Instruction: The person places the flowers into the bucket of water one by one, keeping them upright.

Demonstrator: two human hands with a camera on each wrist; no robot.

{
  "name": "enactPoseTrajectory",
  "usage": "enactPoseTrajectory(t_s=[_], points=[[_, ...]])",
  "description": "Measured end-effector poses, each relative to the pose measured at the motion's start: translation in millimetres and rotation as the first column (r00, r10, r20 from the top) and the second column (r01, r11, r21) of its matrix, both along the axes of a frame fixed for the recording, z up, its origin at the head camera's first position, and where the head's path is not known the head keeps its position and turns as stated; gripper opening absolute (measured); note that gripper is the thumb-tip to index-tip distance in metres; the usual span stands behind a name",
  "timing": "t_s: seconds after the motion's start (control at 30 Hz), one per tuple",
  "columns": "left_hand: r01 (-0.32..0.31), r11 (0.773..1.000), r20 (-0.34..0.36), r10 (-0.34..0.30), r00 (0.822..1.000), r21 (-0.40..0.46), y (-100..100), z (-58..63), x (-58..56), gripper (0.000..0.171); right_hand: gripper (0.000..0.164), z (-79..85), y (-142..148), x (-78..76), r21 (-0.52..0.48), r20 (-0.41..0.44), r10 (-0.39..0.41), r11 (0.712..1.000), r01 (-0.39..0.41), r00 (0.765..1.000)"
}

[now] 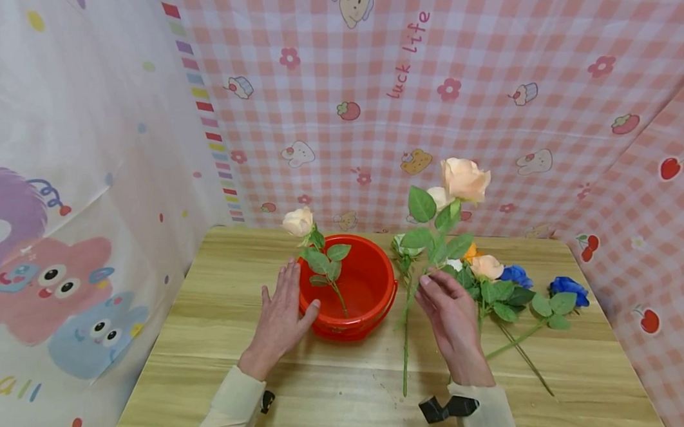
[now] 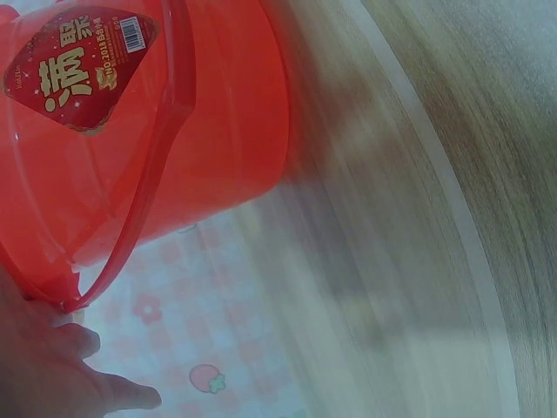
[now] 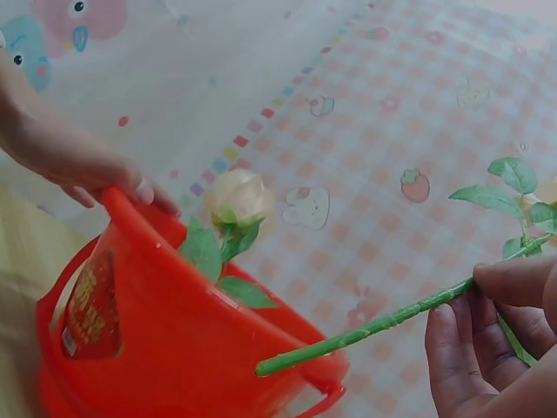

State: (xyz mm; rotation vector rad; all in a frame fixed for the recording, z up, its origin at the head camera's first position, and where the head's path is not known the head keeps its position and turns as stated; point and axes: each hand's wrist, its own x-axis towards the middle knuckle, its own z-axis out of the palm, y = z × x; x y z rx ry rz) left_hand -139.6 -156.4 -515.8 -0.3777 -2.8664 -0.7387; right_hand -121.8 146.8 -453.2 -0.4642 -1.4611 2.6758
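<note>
One wooden table (image 1: 209, 336), then a red bucket (image 1: 374, 270) upright on it. To its right, loose blue, orange and peach roses (image 1: 487, 268). Between bucket and roses, a long-stemmed peach rose (image 1: 466, 180) held up, its stem pinched between thumb and fingers of the right hand (image 1: 452, 317); possibly a second stem too, hard to tell. At the bucket's left rim, the left hand (image 1: 280, 320), fingers straight, thumb apart. Inside, leaning, a pale rose (image 1: 298, 221).
</note>
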Motion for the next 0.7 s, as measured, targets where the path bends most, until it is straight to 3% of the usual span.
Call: enactPoseTrajectory(t_s=[0.7], points=[[0.0,1.0,-0.007,0.0,1.0,0.013,0,-2.5,-0.9,0.085,0.011,20.7,-23,-21.7,0.08,-0.131,0.014,0.997,-0.003,0.991]])
